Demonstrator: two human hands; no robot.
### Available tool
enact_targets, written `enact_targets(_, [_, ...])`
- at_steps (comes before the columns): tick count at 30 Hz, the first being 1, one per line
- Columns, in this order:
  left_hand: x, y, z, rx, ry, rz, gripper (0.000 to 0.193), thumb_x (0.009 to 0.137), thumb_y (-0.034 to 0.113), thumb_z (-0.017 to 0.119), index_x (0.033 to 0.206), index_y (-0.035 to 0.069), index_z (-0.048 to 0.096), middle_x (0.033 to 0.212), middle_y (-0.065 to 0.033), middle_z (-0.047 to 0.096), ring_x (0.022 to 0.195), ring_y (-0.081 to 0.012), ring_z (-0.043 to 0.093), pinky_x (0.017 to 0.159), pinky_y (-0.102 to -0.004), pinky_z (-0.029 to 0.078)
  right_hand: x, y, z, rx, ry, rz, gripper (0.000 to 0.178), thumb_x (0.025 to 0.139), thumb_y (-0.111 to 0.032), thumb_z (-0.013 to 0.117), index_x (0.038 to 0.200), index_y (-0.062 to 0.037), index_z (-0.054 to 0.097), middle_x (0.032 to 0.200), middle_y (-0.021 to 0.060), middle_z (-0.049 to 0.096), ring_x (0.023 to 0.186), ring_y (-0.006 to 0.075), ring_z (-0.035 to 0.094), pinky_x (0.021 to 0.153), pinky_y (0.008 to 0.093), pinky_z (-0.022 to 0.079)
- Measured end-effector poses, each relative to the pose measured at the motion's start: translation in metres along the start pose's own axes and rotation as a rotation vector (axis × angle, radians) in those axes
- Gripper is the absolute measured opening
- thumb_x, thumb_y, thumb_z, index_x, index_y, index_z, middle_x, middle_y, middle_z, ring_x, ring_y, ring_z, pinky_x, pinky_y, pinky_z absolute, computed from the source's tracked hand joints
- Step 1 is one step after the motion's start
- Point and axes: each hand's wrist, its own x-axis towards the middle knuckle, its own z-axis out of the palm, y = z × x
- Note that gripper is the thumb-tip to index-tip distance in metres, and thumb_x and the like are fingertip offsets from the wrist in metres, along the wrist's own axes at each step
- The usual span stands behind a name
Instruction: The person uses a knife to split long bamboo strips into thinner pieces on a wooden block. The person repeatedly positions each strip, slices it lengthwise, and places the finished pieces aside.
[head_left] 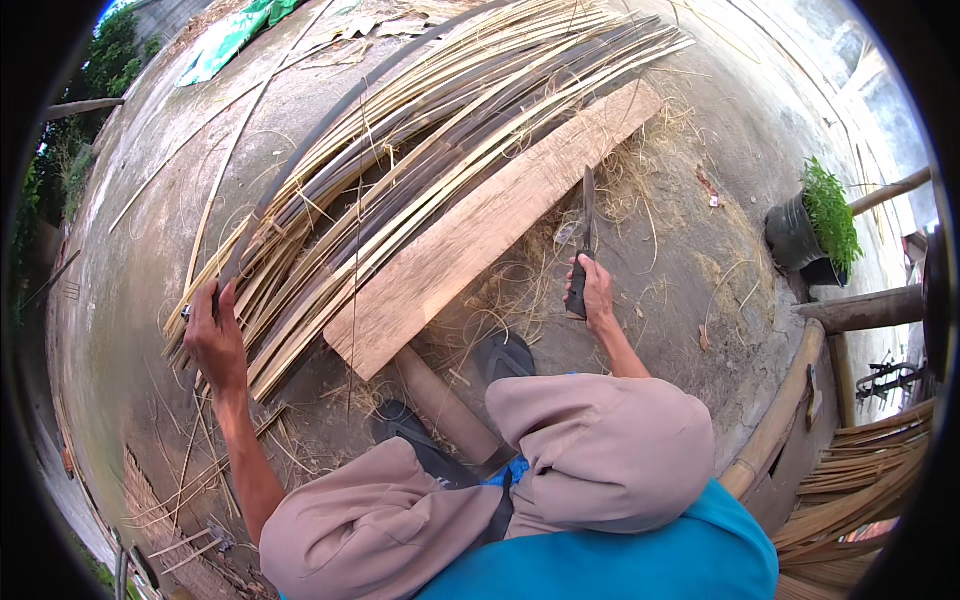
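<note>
My left hand [217, 338] is closed round the near end of a long, dark, curved strip [292, 172]. The strip arcs away over a bundle of split bamboo strips [430, 160], pale and dark ones mixed, lying on the ground. In my right hand [594, 290] is a knife [588, 215], gripped by its black handle, its narrow dark blade pointing away from me. The blade tip comes close to a flat wooden plank [490, 225] that lies slantwise between the bundle and my knees. My fingers partly hide the handle and the strip's end.
Thin shavings [640, 165] litter the ground round the plank. A short round log [440, 400] lies between my feet. To the right stand a potted green plant [828, 225] and a bamboo frame [785, 405], with more split strips [860, 480] at the lower right.
</note>
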Motion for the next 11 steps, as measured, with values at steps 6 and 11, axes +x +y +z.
enact_targets(6, [-0.017,0.013,0.026,-0.299,-0.667,-0.386,0.049,0.105,0.045,0.063,0.087,0.0,0.066,0.059,-0.0049,0.052,0.054,-0.0159,0.037,0.054,-0.0334,0.031,0.005,-0.022,-0.023,0.018,-0.038,0.1,0.04,0.102,-0.045,0.062,0.103,-0.0047,0.061,0.077,0.0042,0.06,0.057,0.0129,0.061,0.049,0.03,0.054])
enact_targets(11, [-0.078,0.023,0.062,-0.824,-1.141,-0.876,0.056,0.1,0.057,0.066,0.084,0.003,0.066,0.058,0.006,0.047,0.049,-0.0074,0.041,0.046,-0.0266,0.031,-0.017,-0.036,-0.033,-0.025,-0.039,0.101,0.047,0.103,-0.051,0.061,0.11,-0.0052,0.06,0.08,0.0031,0.061,0.059,0.0114,0.063,0.05,0.0277,0.057])
